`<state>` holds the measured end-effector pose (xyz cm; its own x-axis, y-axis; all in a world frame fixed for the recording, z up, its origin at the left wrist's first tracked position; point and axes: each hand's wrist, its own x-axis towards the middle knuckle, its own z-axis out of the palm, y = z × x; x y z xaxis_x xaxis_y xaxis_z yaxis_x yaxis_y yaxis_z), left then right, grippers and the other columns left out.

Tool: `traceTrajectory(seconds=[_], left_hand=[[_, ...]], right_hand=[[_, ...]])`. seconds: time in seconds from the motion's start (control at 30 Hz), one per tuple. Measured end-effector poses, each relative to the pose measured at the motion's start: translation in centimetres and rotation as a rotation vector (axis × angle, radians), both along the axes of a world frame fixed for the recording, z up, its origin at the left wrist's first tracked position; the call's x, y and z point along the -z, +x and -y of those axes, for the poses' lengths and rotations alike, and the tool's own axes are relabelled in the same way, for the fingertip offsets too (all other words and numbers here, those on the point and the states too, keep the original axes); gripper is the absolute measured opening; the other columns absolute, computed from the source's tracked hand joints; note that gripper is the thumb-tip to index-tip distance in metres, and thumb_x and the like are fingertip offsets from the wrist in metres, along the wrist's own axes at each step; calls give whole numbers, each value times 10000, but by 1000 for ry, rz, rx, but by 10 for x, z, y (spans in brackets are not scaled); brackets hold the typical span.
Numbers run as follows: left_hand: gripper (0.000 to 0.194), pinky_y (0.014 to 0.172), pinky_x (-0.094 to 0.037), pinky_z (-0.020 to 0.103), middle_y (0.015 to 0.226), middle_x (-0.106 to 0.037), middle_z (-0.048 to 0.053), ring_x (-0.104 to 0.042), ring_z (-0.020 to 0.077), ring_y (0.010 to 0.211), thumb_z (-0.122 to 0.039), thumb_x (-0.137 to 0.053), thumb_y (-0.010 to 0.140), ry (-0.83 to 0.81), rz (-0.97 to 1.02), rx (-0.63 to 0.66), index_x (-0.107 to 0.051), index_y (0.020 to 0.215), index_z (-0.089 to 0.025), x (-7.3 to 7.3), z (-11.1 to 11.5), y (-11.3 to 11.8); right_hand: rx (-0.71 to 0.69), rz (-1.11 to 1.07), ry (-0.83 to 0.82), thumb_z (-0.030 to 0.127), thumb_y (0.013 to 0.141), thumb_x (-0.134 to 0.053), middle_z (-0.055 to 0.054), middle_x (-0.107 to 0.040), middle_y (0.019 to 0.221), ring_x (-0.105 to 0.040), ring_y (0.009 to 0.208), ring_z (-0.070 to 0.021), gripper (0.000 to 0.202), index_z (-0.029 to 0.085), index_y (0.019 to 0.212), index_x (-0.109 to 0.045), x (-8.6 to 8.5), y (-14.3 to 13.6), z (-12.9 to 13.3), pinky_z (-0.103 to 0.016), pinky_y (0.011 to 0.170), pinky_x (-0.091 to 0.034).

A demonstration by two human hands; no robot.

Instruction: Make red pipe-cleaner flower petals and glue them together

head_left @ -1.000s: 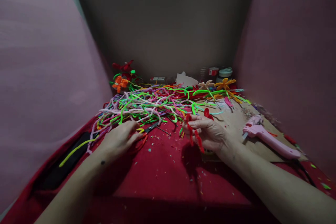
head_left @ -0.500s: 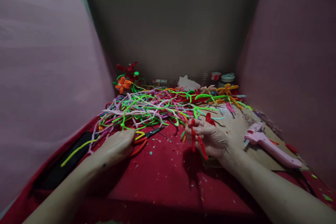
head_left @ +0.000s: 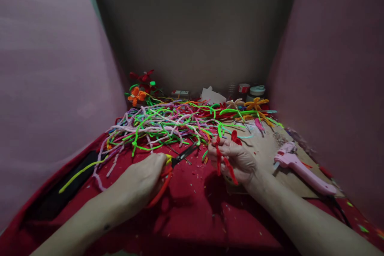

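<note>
My left hand [head_left: 147, 178] is closed around the handles of a pair of scissors [head_left: 185, 154], orange and yellow at the grips with dark blades. The blades point up and right, off the cloth, toward my other hand. Between the fingers of my right hand [head_left: 237, 160] are red pipe cleaners [head_left: 219, 156], with bent ends hanging down and a looped red piece [head_left: 236, 138] showing behind the hand. The blade tips are apart from the red pieces. Beyond both hands spreads a heap of loose pipe cleaners [head_left: 168, 124] in green, pink, white and lilac.
A pink glue gun [head_left: 304, 166] lies on a brown board [head_left: 264, 182] at the right. Pipe-cleaner flowers [head_left: 137, 95] stand at the back left. A black flat object [head_left: 60, 192] lies at the left. Small clippings dot the red cloth [head_left: 186, 216]. A lidded jar [head_left: 257, 92] stands at the back.
My left hand has lifted the scissors off the cloth and brought them right, nearer my right hand. My right hand still holds the red pipe cleaners, almost unmoved.
</note>
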<state>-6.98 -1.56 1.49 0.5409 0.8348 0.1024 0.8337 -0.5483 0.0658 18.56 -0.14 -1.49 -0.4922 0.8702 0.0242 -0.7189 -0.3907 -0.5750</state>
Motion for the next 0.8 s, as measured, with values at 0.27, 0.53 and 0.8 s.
traceTrajectory(seconds=[0.27,0.53,0.8], left_hand=[[246,675,-383,304,817,-573,53,-507,176,723,-181,-232,889,-39,-163,11,-476,857,-178,-14,-2,34],[225,626,-375,294,771,-562,50,-500,172,678,-161,-266,878,11,-214,39,-487,840,-173,-9,-2,33],[233,664,-405,327,792,-578,73,-522,197,704,-131,-281,865,94,-255,25,-511,869,-163,-3,-7,32]], right_hand=[[-94,4,54,112,602,-711,44,-489,562,-381,445,-42,261,156,822,-580,10,-1,-2,-138,393,-341],[-101,34,41,96,585,-701,58,-471,536,-393,440,-40,269,148,814,-570,8,-2,-1,-139,392,-312],[-121,50,13,95,581,-700,59,-482,530,-322,401,-22,272,152,808,-561,9,-2,-1,-137,391,-307]])
